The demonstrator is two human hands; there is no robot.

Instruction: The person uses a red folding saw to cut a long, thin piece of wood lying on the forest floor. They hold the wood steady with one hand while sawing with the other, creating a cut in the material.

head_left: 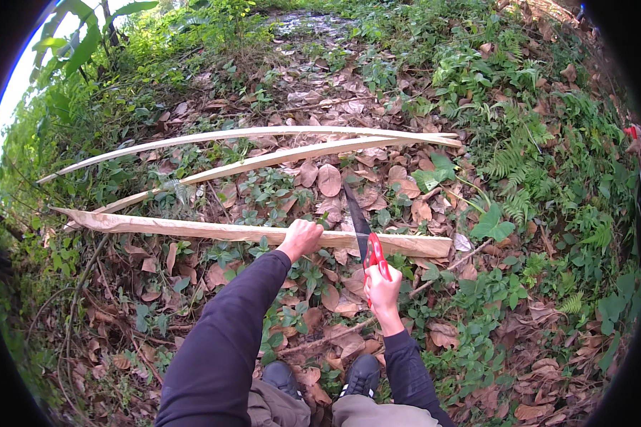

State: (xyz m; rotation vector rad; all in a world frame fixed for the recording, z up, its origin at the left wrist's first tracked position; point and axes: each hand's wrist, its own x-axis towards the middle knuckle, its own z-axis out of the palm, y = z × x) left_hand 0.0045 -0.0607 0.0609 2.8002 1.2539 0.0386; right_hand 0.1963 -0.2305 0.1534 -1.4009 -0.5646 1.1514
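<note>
The split wooden slat [249, 231] is lying crosswise on leaf-strewn ground just ahead of my shoes [320, 377], and I am pressing down on it near its middle with my left hand [300, 238], fingers curled together over its top edge. My right hand [382, 288] is gripping the red handle of a long dark-bladed knife [360, 228], fingers clamped around it, the blade crossing over the slat just right of my left hand with its tip pointing away from me. Two more pale slats [278, 146] are lying beyond, well apart on the left and converging to touch at their right ends. Dry brown leaves [327, 181] are covering the ground between them, and green ferns [513, 160] are crowding the right side.
</note>
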